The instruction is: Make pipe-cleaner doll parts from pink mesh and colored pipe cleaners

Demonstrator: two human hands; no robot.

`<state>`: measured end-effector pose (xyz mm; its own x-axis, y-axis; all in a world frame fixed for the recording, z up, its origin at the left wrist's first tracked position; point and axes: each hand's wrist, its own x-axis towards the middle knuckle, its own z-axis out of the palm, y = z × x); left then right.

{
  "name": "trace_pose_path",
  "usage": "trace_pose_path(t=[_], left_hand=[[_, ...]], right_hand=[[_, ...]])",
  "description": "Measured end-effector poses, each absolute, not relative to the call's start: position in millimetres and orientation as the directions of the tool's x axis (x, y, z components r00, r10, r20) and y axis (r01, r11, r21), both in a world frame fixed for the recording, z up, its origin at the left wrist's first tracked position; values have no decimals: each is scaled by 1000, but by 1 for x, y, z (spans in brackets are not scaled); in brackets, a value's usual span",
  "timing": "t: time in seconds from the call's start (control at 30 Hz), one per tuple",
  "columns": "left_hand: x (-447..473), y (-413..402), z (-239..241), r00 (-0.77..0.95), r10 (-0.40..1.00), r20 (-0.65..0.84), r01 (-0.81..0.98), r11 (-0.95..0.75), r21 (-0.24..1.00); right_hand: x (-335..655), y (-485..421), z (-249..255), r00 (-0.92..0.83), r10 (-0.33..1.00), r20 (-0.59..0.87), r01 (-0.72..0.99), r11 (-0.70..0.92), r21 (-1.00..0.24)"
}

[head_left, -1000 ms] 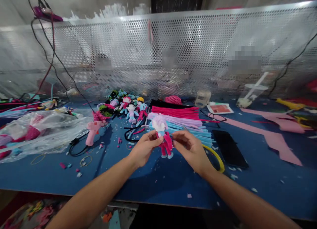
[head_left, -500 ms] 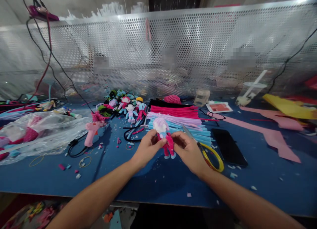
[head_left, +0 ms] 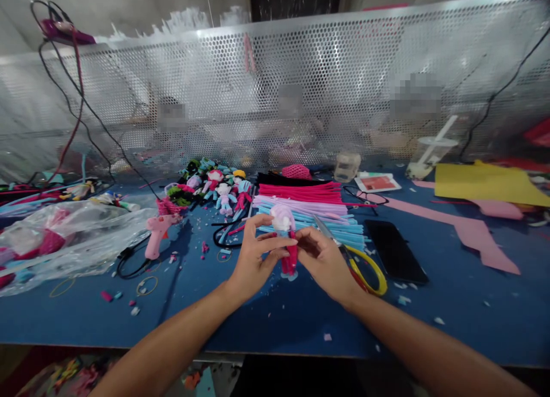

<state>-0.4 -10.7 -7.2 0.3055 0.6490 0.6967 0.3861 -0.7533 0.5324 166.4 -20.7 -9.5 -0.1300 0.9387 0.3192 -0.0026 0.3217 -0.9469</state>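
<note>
Between both hands, above the front of the table, is a small pipe-cleaner doll (head_left: 282, 219) with lilac hair, a white face and pink-red legs. My left hand (head_left: 254, 254) pinches it from the left, fingers across its body. From the right, the fingertips of my right hand (head_left: 322, 259) grip its pink-red side. The fingers hide part of its middle. Scissors (head_left: 365, 271) with yellow handles lie beside and partly behind my right hand. Just behind the doll are bundled pipe cleaners (head_left: 301, 193) in black, pink-red, lilac and blue.
Finished dolls (head_left: 224, 197) are heaped behind left. A pink glue gun (head_left: 157, 234) with a cord and a plastic bag (head_left: 86, 242) lie left. On the right are a black phone (head_left: 395, 251), pink felt (head_left: 481, 242), yellow felt (head_left: 485, 182) and a drink cup (head_left: 429, 153). A perforated metal screen (head_left: 344, 70) stands behind.
The doll has been turned from facing front to a more sideways pose. My left fingers have shifted from its side to across its body. The camera view has moved slightly.
</note>
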Motion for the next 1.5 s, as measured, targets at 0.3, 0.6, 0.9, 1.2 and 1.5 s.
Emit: trace_pose_path(t=[0.3,0.6,0.9,1.2,1.5], left_hand=[[-8,-11,-3,420,587,692,371,-807,459],[-14,-9,-7,456,409,790,437,-876,201],[-14,-12,2,477,530,701,419,-838,349],[-22,-3,9,508,581,636,358,-814,458],[-17,-10,18,522,579,626,338,-815,471]], right_hand=[[166,-23,-7,-164,938,305,-49,301,-952],[166,-23,-9,-161,935,317,-70,309,-948],[166,-23,-11,-221,935,278,-102,261,-960],[165,-21,-12,-206,943,262,-129,239,-962],[165,-20,-15,-220,943,251,-116,230,-966]])
